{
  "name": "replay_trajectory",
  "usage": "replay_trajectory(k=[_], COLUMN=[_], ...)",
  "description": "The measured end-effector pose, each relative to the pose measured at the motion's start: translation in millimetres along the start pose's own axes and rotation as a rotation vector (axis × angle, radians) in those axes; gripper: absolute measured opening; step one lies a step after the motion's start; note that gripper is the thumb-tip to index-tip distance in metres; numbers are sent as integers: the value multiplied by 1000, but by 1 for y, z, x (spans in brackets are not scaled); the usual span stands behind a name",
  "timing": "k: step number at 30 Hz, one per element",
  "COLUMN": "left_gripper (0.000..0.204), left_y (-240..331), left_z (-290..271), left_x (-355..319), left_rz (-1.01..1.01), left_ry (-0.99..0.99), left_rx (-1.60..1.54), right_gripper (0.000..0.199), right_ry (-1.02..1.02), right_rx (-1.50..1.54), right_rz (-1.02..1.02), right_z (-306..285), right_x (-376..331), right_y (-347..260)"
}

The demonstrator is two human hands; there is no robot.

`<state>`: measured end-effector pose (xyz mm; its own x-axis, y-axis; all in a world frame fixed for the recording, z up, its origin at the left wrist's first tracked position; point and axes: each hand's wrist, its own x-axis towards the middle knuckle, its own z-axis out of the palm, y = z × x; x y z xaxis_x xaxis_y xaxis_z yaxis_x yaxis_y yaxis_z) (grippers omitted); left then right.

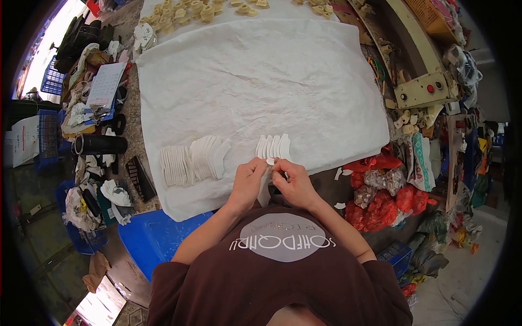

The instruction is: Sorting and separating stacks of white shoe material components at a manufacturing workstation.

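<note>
Close to my body, at the near edge of a white cloth (255, 76), both hands meet. My left hand (248, 182) is closed, thumb and fingers pinching a small white piece (270, 161). From the other side my right hand (295, 182) grips the same piece with bent fingers. Its full shape is hidden by my fingers. Just beyond my fingertips lies a short row of overlapping white curved flat pieces (273, 145). Left of my hands, a longer row of similar white pieces (193, 160) lies overlapped on the cloth.
Many cream-coloured molded pieces (185, 12) lie along the far edge. At the right stand a machine control box (427, 91) with buttons and red plastic bags (375, 209). On the left are a clipboard (106, 89), a black cylinder (100, 144) and a blue plastic seat (157, 236).
</note>
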<state>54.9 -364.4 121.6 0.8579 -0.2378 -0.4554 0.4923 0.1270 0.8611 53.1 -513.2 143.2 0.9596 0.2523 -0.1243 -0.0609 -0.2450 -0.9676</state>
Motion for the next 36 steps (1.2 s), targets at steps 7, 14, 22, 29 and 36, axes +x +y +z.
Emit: replay_trajectory(k=[7, 14, 22, 29, 36], left_gripper=[26, 22, 29, 30, 17], left_y=[8, -13, 3, -36, -38], left_z=[1, -13, -43, 23, -7], left_x=[5, 20, 51, 50, 54], left_rz=[-163, -96, 160, 5, 393], left_ry=[92, 242, 585, 193, 380], left_rx=[-308, -346, -54, -41, 613], right_gripper=[6, 12, 35, 28, 14], right_ry=[8, -124, -534, 76, 285], right_rx=[-263, -474, -1395, -274, -231], right_rz=[-250, -305, 308, 277, 361], right_z=[1, -6, -114, -53, -26], right_x=[-5, -6, -138, -40, 2], right_y=[-20, -15, 134, 68, 115])
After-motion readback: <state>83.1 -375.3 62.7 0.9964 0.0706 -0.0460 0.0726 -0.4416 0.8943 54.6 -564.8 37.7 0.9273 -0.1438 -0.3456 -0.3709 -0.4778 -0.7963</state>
